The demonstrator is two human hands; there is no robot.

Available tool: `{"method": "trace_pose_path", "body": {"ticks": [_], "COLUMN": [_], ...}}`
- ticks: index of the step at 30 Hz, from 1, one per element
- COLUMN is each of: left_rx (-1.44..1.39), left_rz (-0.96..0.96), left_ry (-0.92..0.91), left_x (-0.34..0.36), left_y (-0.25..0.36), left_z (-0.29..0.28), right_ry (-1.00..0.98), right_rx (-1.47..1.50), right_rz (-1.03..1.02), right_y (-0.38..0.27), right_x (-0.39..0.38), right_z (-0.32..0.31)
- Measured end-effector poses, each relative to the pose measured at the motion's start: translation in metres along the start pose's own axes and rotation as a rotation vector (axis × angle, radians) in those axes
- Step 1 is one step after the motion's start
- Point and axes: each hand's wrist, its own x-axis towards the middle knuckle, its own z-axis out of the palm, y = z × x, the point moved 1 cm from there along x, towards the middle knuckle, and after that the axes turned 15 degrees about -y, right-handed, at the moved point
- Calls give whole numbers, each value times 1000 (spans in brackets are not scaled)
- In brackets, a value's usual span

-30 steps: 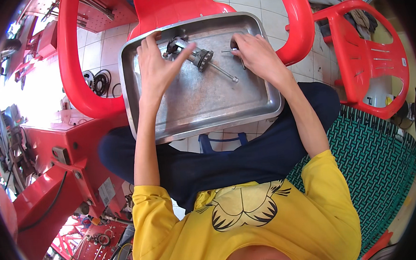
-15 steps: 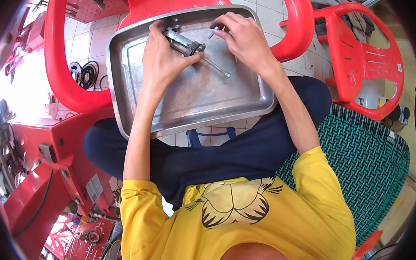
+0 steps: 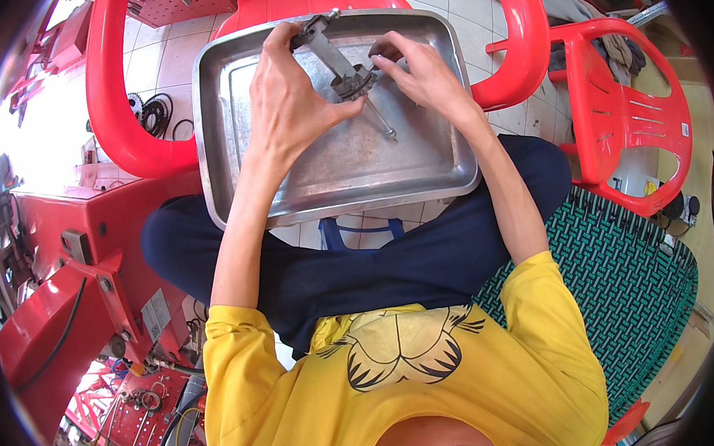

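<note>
A steel tray (image 3: 339,187) rests across my lap. My left hand (image 3: 287,114) grips a grey metal mechanical assembly (image 3: 334,59) with a toothed round end, fingers at its top and thumb at its lower end, holding it tilted over the tray. My right hand (image 3: 414,75) is closed just to the right of the assembly's lower end, fingertips touching or very near it; what is pinched there is too small to make out. A thin metal rod with a nut (image 3: 386,126) points down-right below the assembly, partly hidden by my left thumb.
A red plastic chair (image 3: 507,78) stands behind the tray, another red chair (image 3: 626,116) at right. A green woven seat (image 3: 620,306) is beside my right leg, red machinery (image 3: 91,229) at left. Black rings (image 3: 153,112) lie on the tiled floor.
My left hand has closed on the assembly and raised its upper end toward the tray's far rim. My right hand has moved to the assembly's lower end.
</note>
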Motion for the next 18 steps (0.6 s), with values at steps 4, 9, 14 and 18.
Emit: {"method": "trace_pose_path", "body": {"ticks": [4, 9, 14, 18], "left_rx": [-49, 66, 299, 388], "left_rz": [211, 479, 716, 810], "left_ry": [195, 160, 116, 32], "left_x": [3, 10, 0, -6], "left_y": [1, 14, 25, 33], "left_z": [-10, -42, -54, -54], "right_ry": [-28, 73, 182, 129], "right_rx": [-123, -136, 450, 276], "right_rz": [-62, -68, -253, -341], "right_y": [9, 3, -54, -78], "right_x": [3, 4, -13, -37], "right_z": [9, 9, -16, -17]}}
